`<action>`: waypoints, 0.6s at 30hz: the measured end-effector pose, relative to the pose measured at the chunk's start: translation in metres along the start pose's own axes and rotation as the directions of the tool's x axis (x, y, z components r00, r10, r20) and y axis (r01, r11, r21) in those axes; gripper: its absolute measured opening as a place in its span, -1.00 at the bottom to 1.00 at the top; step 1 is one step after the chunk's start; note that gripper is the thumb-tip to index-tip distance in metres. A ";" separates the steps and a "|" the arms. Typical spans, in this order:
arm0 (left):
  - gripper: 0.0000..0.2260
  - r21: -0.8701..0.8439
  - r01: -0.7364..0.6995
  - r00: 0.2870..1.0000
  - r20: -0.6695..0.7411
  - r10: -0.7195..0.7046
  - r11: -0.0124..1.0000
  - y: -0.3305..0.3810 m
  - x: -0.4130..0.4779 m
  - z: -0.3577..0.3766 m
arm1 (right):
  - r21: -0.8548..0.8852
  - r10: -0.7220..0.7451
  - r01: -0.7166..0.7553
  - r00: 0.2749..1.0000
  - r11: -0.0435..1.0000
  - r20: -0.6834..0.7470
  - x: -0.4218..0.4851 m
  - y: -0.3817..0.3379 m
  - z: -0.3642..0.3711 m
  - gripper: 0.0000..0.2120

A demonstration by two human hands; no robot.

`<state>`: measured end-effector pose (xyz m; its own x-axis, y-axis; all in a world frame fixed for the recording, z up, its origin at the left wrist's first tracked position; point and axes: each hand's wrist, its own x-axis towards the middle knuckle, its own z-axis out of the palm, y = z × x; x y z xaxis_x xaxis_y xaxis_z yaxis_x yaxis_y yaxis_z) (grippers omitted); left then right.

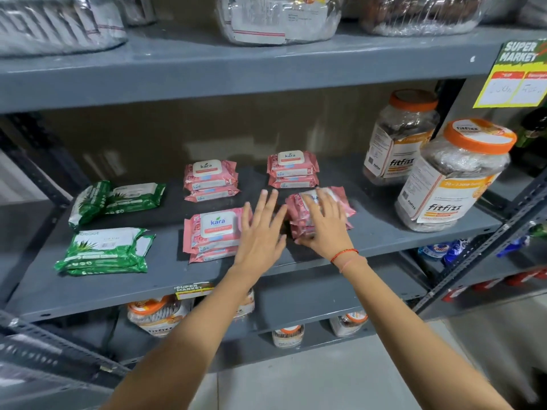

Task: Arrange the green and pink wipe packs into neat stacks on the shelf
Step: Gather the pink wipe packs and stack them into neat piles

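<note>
Count on the middle shelf (384,235)

Pink wipe stacks (210,180): four. Green wipe piles (103,253): two. Orange-lidded jars (453,176): two.

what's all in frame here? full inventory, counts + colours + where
pink wipe stacks: 4, pink, two rows of two mid-shelf; front-right one is under the right hand
green wipe packs: 2 groups, green and white, left end of shelf; the rear group is untidy, with one pack tilted
fitfizz jars: 2, clear with orange lids, right end of shelf
shelf: grey metal, holds all of the above
wrapped bundles: several, clear plastic, on the shelf above
price sign: 1, yellow and green, upper right
lower-shelf jars: several, orange lids, partly hidden
left hand: open, fingers spread, between the two front pink stacks
right hand: flat on the front-right pink stack, red thread at wrist
</note>
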<state>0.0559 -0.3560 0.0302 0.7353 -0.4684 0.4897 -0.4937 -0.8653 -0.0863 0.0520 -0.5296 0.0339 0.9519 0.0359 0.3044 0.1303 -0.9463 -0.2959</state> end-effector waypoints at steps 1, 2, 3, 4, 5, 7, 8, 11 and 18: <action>-0.44 -0.003 0.011 0.999 -0.044 -0.011 1.000 -0.011 -0.006 -0.007 | 0.039 -0.060 0.059 0.998 0.997 0.015 -0.002 -0.013 0.001 -0.04; -0.44 -0.032 0.040 0.996 -0.082 -0.042 0.999 -0.024 -0.014 -0.012 | 0.085 -0.116 0.113 0.993 0.990 0.031 -0.004 -0.025 0.004 -0.03; -0.43 -0.060 0.078 0.991 -0.102 -0.084 0.995 -0.038 -0.023 -0.017 | 0.128 -0.166 0.159 0.985 0.979 0.045 -0.004 -0.038 0.008 -0.02; -0.42 -0.071 0.114 0.987 -0.105 -0.121 0.991 -0.050 -0.033 -0.019 | 0.159 -0.200 0.189 0.978 0.969 0.057 -0.005 -0.050 0.013 -0.03; -0.40 -0.072 0.144 0.984 -0.096 -0.150 0.987 -0.062 -0.043 -0.020 | 0.174 -0.227 0.213 0.972 0.962 0.068 -0.005 -0.062 0.017 -0.03; -0.35 -0.075 0.190 0.979 -0.054 -0.194 0.979 -0.084 -0.065 -0.019 | 0.169 -0.259 0.243 0.962 0.955 0.085 -0.003 -0.083 0.028 -0.03; -0.33 -0.086 0.211 0.977 -0.023 -0.213 0.974 -0.093 -0.076 -0.017 | 0.160 -0.263 0.246 0.960 0.956 0.100 -0.001 -0.091 0.035 -0.04; -0.34 -0.124 0.225 0.973 0.082 -0.216 0.967 -0.112 -0.095 -0.010 | 0.153 -0.274 0.253 0.952 0.955 0.135 0.002 -0.107 0.052 -0.13; -0.33 -0.208 0.240 0.963 0.176 -0.205 0.948 -0.121 -0.092 -0.006 | 0.112 -0.236 0.222 0.963 0.969 0.132 0.008 -0.120 0.069 -0.31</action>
<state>0.0447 -0.2071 0.0005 0.8910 -0.3052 0.3362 -0.3883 -0.8960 0.2156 0.0635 -0.3932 0.0095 0.9224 0.3002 0.2431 0.3684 -0.8728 -0.3201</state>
